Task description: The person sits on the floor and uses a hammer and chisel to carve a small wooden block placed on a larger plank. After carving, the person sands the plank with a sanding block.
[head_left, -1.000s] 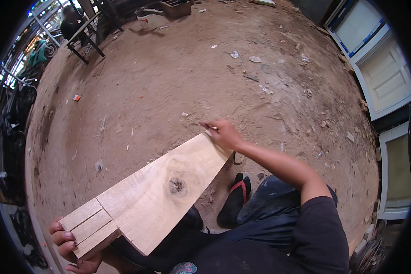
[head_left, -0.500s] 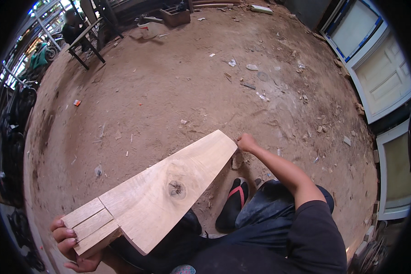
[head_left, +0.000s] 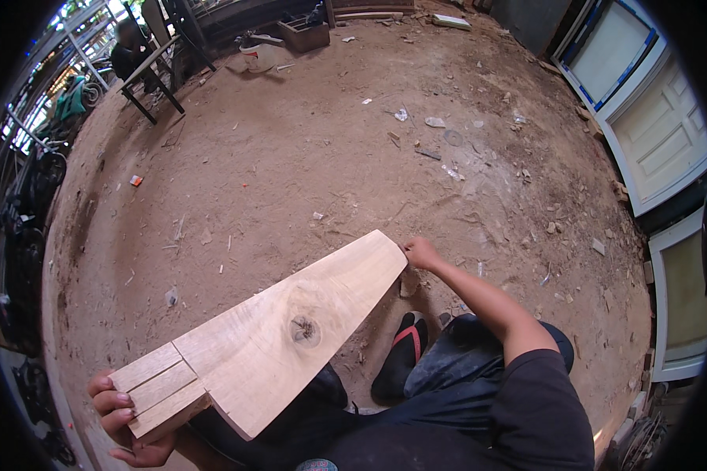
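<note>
A pale wooden board [head_left: 251, 337] lies slantwise in front of me, from the lower left up to the middle. It has a dark knot, and its narrower, stepped left end carries two cut lines along the grain and one across. My left hand [head_left: 122, 424] is closed round that stepped end, fingers over the edge. At the far right end, my right hand [head_left: 421, 253] is closed against the board's edge; its fingertips are partly hidden. Beneath the board, my foot in a black sandal with a red strap [head_left: 401, 357] rests on the ground.
Bare dirt ground [head_left: 291, 188] with scraps spreads ahead. White door panels [head_left: 660, 129] stand along the right. At the back are a wooden box [head_left: 305, 35], a white bucket [head_left: 259, 56] and a dark-legged bench [head_left: 151, 86] by a seated person [head_left: 130, 51]. Motorbikes [head_left: 35, 204] line the left.
The board's right end and my right hand have dipped slightly toward me. My left hand keeps its hold, and the view has shifted a little.
</note>
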Demonstrator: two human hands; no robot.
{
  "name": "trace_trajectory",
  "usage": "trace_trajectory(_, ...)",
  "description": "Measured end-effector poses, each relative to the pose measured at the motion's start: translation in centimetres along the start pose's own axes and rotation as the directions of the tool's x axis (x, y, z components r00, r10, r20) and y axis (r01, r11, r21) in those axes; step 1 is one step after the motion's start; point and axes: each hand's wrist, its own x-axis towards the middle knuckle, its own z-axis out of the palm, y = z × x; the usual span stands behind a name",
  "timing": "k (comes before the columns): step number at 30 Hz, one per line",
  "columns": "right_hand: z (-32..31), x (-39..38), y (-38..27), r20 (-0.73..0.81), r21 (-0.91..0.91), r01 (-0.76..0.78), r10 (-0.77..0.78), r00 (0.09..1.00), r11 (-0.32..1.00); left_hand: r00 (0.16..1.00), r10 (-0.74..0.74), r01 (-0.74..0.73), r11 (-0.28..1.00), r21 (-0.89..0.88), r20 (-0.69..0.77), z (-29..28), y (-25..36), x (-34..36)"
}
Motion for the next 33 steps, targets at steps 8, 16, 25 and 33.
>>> trace_trajectory(8,-2.7,0.8,-3.6,-0.123,0.022,0.017,-0.014,0.992,1.0,1.0,0.009,-0.009,1.0,-0.007,-0.001,-0.3,0.2,-0.1)
trace_trajectory(16,0.1,-0.6,-6.4,-0.156,0.103,0.128,-0.111,0.982,0.986,0.999,0.005,-0.003,0.999,0.037,-0.048,0.4,-0.1,0.2)
trace_trajectory(25,-3.8,2.3,4.6,0.323,-0.485,0.1,0.071,0.944,0.869,0.997,-0.061,0.056,0.995,0.082,0.056,3.4,0.6,3.1)
trace_trajectory(33,-11.0,-1.0,-0.7,0.274,-0.63,0.24,-0.078,0.959,0.739,0.913,-0.149,0.044,0.961,0.273,0.379,7.6,3.1,9.8)
